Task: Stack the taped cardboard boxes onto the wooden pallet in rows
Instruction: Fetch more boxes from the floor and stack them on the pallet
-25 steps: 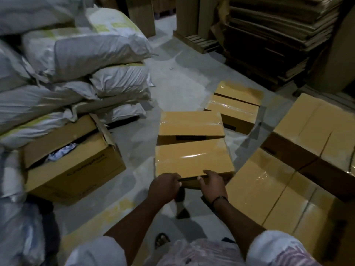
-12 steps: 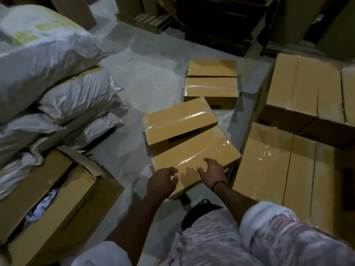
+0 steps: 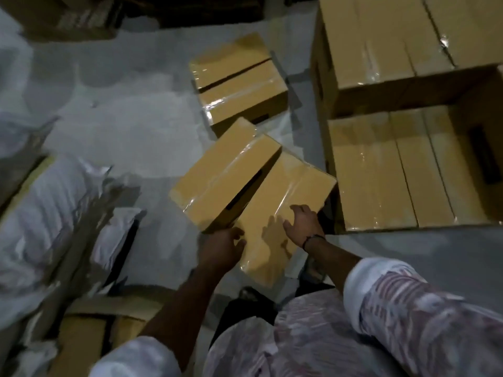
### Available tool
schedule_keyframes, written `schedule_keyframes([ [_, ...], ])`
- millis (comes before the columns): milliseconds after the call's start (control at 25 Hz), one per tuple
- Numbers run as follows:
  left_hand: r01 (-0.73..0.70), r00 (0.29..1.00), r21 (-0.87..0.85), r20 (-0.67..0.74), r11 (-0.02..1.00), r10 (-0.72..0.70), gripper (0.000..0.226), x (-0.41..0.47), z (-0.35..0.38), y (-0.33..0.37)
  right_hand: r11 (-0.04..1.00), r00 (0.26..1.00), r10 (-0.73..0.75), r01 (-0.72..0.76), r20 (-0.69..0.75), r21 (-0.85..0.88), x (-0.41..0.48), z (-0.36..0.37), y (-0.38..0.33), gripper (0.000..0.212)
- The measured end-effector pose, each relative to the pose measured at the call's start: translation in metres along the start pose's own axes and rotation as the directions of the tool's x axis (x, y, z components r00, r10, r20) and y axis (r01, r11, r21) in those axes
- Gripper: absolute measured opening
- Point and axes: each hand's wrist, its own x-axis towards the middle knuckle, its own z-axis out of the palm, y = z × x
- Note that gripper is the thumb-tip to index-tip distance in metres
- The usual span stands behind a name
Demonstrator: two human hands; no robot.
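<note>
- Stacked boxes (image 3: 381, 172), taped, fill the R side in rows; upper tier behind, lower tier in front.
- White sacks (image 3: 40, 213) piled at L, blurred.
- Grey floor (image 3: 122, 126) in the middle.
- Open carton (image 3: 81, 341) at btm L, flaps up.
- Far pair of boxes (image 3: 239, 83) lies on the floor, side by side, touching.
- Second box (image 3: 226, 180) lies askew on the floor, against the near box.
- Near box (image 3: 285, 202), taped, sits just beside the lower tier, under both hands.
- L hand (image 3: 226, 246): fingers curled, gripping the near box's L edge.
- R hand (image 3: 302, 221): fingers spread, flat on the box top by its R edge.
- Dark wristband (image 3: 313, 239) on R wrist.
</note>
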Motion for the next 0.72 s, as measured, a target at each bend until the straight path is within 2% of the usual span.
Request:
schedule_keyframes([
  [120,-0.134,0.981,0.045,0.15,0.99,0.126,0.034,0.064,0.001,-0.017,0.988,0.989,0.148,-0.147,-0.009,0.053,0.01,0.021,0.017,0.059],
  [200,-0.251,0.936,0.111,0.282,0.962,0.212,0.036,0.111,0.011,-0.037,0.967,0.971,0.241,-0.241,0.015,0.083,0.019,0.044,0.032,0.062],
  [320,-0.321,0.902,0.146,0.348,0.936,0.255,0.038,0.179,0.039,-0.072,0.934,0.942,0.335,-0.334,0.012,0.129,0.037,0.09,0.048,0.068],
  [440,-0.437,0.849,0.084,0.367,0.895,0.38,0.056,0.238,0.086,-0.092,0.925,0.922,0.374,-0.361,-0.103,0.122,0.069,0.143,0.062,0.07],
  [520,-0.447,0.84,0.013,0.352,0.895,0.414,0.072,0.262,0.118,-0.1,0.917,0.904,0.399,-0.389,-0.157,0.091,0.094,0.174,0.065,0.073],
  [720,-0.311,0.89,-0.082,0.323,0.947,0.32,0.088,0.274,0.178,-0.104,0.91,0.871,0.415,-0.389,-0.264,0.146,0.134,0.223,0.079,0.08],
])
